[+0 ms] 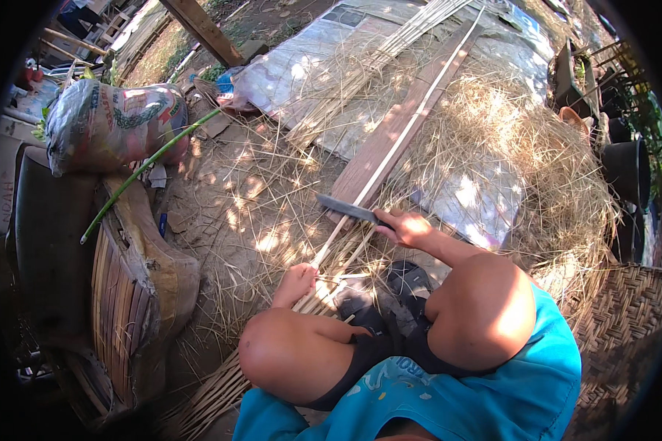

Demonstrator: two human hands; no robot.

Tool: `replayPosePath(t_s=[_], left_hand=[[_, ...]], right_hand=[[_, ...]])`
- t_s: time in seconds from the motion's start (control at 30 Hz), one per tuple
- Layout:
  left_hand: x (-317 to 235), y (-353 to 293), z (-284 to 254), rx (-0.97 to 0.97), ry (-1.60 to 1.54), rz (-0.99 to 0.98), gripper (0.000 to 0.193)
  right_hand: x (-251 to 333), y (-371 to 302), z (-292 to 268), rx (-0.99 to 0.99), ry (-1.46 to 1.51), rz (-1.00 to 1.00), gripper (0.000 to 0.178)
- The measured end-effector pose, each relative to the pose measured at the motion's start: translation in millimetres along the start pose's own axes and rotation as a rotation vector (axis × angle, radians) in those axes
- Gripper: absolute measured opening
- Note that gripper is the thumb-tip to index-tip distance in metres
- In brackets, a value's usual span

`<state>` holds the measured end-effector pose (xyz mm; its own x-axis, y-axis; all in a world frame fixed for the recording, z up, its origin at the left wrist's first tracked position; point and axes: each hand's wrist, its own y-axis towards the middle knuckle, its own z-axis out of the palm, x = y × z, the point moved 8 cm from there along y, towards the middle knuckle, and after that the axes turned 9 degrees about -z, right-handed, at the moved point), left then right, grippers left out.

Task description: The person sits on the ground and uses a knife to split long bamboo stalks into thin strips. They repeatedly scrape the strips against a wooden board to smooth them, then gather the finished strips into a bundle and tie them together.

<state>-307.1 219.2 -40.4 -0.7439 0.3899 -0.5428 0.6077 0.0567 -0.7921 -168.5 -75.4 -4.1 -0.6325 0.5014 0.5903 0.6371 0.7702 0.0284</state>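
A long pale strip, likely split bamboo, runs lengthwise along a brown wooden plank that slants away from me. My left hand is closed on the strip's near end, low beside my left knee. In my right hand is the dark handle of a knife. Its blade points left and lies across the strip at the plank's near end; whether it cuts in, I cannot tell. Beneath my hands lies a bundle of thin strips, reaching back past my left knee.
Curly shavings heap up right of the plank. Another strip bundle lies on a spread sheet. At left stand a stuffed sack, a green stalk and a wooden seat. A woven mat lies at right.
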Motion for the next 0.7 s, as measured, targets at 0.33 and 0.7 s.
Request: replayPosePath(t_s=[0.33,0.7], left_hand=[[33.4,-15.1,-50.5,-0.252,0.201,0.188,0.041],[33.3,-53.7,-77.8,-0.453,0.343,0.129,0.039]], right_hand=[[-157.2,-12.5,-105.1,-0.280,-0.142,0.448,0.038],[-239.3,-128.9,-222.1,-0.837,-0.101,0.960,0.048]])
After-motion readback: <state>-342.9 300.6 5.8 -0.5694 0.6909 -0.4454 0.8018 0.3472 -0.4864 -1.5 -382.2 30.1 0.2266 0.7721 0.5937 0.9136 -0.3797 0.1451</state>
